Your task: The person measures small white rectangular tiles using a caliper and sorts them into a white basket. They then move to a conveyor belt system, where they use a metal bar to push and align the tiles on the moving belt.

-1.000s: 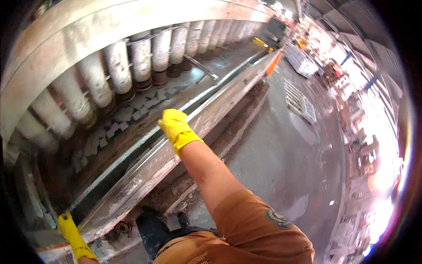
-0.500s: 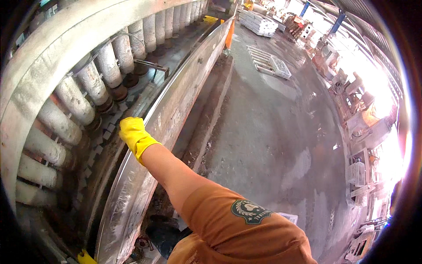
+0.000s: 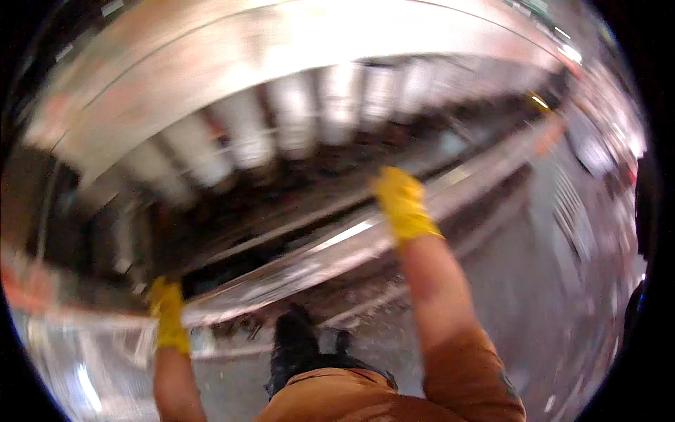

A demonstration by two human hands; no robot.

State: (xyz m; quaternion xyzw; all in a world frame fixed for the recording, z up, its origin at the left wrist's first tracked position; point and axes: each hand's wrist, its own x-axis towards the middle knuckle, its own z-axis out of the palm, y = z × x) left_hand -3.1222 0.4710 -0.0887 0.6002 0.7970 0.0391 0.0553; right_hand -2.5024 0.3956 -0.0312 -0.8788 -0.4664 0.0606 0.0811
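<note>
My right hand, in a yellow rubber glove, is over the long metal rim of the machine's trough. Its outline is compact, but blur smears the fingers. Lower on the left, my left hand, gloved the same way, is at the near left corner of that rim. Its fingers are smeared too. I cannot make out anything held in either hand, nor whether they touch the metal. Beyond them, a row of thick pale cylinders stands inside the machine over a dark trough bed.
A broad pale curved beam spans above the cylinders. Grey concrete floor lies to the right, with a slatted pallet and a pale stack farther off. My dark-clad leg is close to the trough's outer side.
The view has swung left and blurred. My left hand and forearm have come fully into sight. In the picture, my right hand now appears farther right, still over the rim.
</note>
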